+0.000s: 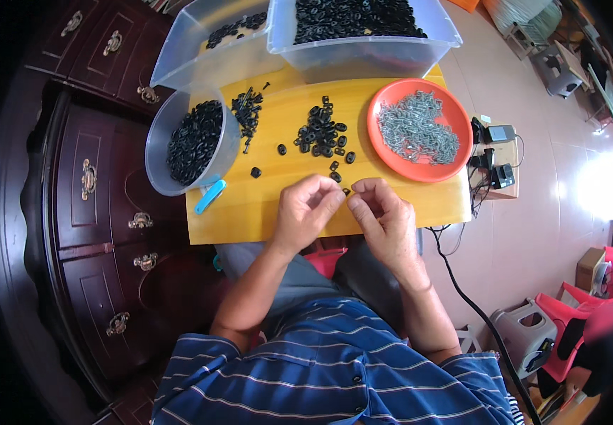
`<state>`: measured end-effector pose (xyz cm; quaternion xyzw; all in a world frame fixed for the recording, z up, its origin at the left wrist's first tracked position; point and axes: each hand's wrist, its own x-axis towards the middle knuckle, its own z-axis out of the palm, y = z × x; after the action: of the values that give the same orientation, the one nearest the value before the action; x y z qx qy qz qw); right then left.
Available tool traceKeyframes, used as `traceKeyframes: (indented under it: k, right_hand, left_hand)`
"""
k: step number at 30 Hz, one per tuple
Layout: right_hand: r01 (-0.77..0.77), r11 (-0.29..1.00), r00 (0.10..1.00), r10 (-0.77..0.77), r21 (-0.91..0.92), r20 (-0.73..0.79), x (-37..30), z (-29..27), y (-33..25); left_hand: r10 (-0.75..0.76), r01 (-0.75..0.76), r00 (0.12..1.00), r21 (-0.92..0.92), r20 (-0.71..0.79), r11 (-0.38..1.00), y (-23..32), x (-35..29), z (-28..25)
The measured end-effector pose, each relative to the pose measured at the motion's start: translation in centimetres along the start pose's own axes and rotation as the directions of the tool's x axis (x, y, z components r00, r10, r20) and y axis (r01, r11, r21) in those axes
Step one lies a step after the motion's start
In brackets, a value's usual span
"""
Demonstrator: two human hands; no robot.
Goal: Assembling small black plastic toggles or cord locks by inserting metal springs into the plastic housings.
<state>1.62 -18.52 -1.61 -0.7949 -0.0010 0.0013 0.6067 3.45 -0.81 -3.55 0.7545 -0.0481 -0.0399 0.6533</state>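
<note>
Both hands meet over the near edge of the yellow table (pixel 271 185). My left hand (pixel 305 212) is closed in a pinch at a small black plastic part (pixel 346 191), mostly hidden by the fingertips. Right beside it, my right hand (pixel 386 221) has thumb and forefinger pinched together; what they hold is too small to make out. Just beyond the fingers lies a loose pile of black oval plastic pieces with holes (pixel 317 134). An orange-red plate (pixel 464 152) of small silver metal pieces (pixel 416 127) stands to the right.
A round clear tub (pixel 156 166) of black parts stands left, beside a light-blue-handled tool (pixel 210 197). Behind it lie black screws (pixel 248 110). Two clear plastic bins (pixel 214 67) (pixel 370 57) with black pieces stand at the back. Chargers and cables (pixel 492 159) sit right of the table.
</note>
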Motion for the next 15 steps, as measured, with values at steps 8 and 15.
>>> traceKeyframes:
  k: [8,15]
  right_hand:
    - [-0.005,0.977,0.996,0.024,0.214,-0.088,0.6,-1.5,0.2]
    - [-0.03,0.985,0.999,0.033,0.169,-0.016,0.6,-1.7,0.8]
  left_hand:
    - [-0.035,0.054,0.982,-0.101,0.187,0.993,1.9,1.9,1.7]
    - [0.238,-0.356,0.929,0.513,0.282,0.782,4.8,10.1,4.3]
